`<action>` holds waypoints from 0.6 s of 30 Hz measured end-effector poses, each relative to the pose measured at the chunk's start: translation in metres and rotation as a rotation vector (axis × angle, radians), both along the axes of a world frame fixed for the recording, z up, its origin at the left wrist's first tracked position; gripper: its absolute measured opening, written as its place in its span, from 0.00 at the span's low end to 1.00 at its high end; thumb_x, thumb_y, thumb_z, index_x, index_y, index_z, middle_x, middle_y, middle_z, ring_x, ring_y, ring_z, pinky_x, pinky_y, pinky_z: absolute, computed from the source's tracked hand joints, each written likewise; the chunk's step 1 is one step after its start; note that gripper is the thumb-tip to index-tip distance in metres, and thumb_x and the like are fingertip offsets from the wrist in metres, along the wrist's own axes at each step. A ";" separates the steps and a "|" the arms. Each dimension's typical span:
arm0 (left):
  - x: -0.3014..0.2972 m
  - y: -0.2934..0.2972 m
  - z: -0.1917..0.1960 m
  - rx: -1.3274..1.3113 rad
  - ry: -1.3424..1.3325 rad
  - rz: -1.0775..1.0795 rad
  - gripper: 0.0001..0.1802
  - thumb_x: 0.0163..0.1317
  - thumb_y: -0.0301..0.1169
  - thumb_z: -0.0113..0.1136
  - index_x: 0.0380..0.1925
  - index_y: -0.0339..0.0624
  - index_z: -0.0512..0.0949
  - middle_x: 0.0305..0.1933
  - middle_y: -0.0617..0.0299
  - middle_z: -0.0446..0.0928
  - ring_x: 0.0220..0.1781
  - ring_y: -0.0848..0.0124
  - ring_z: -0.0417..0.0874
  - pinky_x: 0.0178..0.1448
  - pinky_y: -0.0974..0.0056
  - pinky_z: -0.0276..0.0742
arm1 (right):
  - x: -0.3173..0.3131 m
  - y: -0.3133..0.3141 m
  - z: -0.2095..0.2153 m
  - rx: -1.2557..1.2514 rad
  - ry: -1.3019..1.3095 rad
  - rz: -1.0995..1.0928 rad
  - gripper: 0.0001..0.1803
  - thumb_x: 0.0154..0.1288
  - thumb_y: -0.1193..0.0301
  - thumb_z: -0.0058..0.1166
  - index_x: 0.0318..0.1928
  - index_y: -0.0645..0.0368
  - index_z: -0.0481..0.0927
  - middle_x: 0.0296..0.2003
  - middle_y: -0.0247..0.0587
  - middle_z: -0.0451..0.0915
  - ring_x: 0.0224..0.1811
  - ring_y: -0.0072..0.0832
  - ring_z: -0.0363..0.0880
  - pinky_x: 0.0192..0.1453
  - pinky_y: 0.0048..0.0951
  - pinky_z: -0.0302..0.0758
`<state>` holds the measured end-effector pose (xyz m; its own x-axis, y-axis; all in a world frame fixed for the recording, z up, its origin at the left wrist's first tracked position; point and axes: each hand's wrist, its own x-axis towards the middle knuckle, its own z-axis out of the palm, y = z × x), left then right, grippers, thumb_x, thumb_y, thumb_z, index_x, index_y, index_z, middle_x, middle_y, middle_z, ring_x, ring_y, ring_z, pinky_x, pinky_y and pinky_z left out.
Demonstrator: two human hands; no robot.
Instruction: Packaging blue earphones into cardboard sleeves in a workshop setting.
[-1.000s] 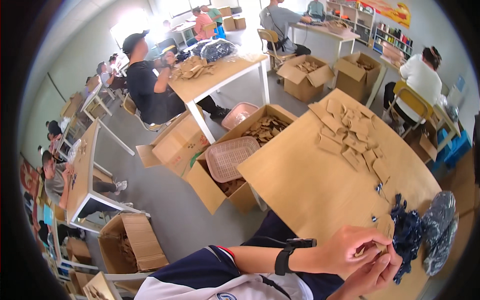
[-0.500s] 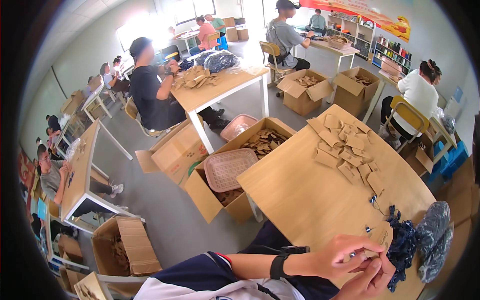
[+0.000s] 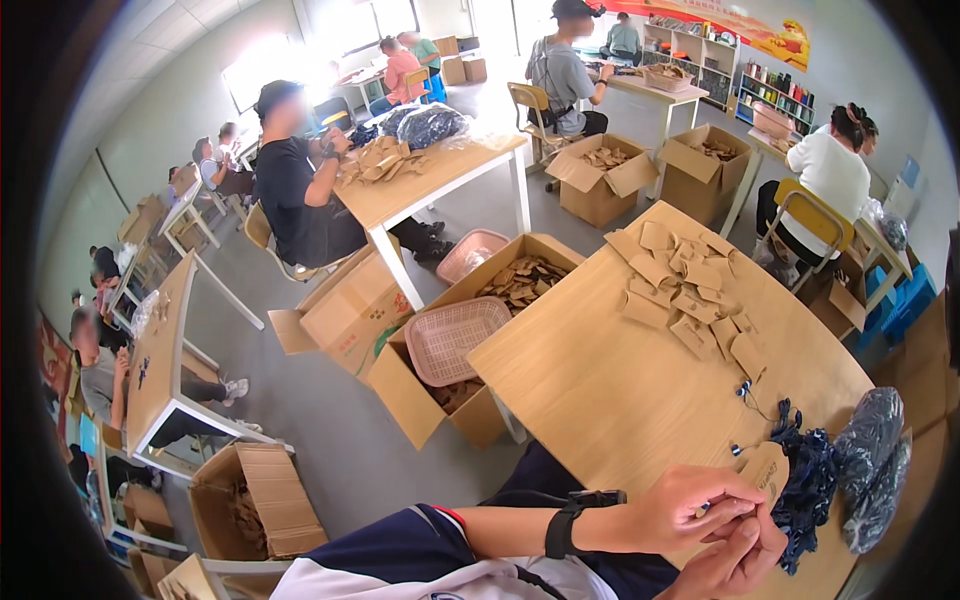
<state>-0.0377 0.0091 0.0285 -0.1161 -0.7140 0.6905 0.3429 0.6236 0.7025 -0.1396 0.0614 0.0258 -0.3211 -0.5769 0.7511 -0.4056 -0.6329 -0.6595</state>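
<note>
Two hands, left (image 3: 680, 508) and right (image 3: 728, 565), fingers (image 3: 733, 484) pinched on a brown cardboard card (image 3: 768, 468) at the desk (image 3: 600, 390)'s near edge, exposed end pointing away from the body, long axis partly hidden, navy cords (image 3: 803, 480) beside.

matt brown cardboard pieces (image 3: 700, 275), smooth wood-look tabletop (image 3: 590, 365), glossy plastic bags (image 3: 868, 440), pink plastic basket (image 3: 458, 342)

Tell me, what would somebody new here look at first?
Probably the heap of brown card pieces on the far part of the nearest table. Next, perhaps, the left hand and right hand, close together at the lower right, fingers on a brown card beside a dark blue bundle. Then the pink basket on the open carton, left of that table.
</note>
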 end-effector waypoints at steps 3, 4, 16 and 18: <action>0.002 -0.006 0.001 -0.223 -0.061 0.079 0.13 0.59 0.19 0.63 0.45 0.30 0.80 0.32 0.56 0.83 0.26 0.68 0.82 0.29 0.69 0.76 | -0.014 0.024 -0.014 0.346 -0.196 -0.058 0.20 0.76 0.61 0.43 0.50 0.69 0.72 0.38 0.43 0.77 0.36 0.25 0.76 0.39 0.22 0.73; 0.005 -0.012 0.001 -0.404 -0.131 0.160 0.14 0.57 0.19 0.64 0.45 0.29 0.80 0.30 0.57 0.82 0.24 0.69 0.80 0.28 0.69 0.75 | -0.010 0.023 -0.001 0.350 -0.270 0.003 0.24 0.76 0.58 0.41 0.54 0.69 0.71 0.39 0.44 0.78 0.36 0.26 0.76 0.39 0.23 0.73; 0.056 -0.054 0.023 -0.613 -0.648 0.036 0.05 0.55 0.31 0.65 0.24 0.45 0.80 0.38 0.56 0.80 0.38 0.64 0.77 0.49 0.61 0.72 | -0.006 -0.013 0.011 0.710 -0.837 1.112 0.35 0.58 0.66 0.50 0.66 0.63 0.61 0.55 0.44 0.71 0.50 0.27 0.72 0.51 0.29 0.71; 0.049 -0.067 0.039 -0.524 -0.569 -0.031 0.11 0.60 0.36 0.63 0.22 0.43 0.79 0.44 0.51 0.81 0.50 0.58 0.74 0.58 0.55 0.66 | -0.003 -0.010 0.020 0.719 -0.807 0.997 0.24 0.64 0.68 0.51 0.59 0.63 0.67 0.43 0.40 0.76 0.37 0.20 0.73 0.33 0.23 0.71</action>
<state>0.0115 -0.0576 0.0679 -0.5685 -0.3013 0.7656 0.0405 0.9192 0.3918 -0.1425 0.0516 0.0453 0.2413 -0.9701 0.0279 0.6152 0.1307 -0.7774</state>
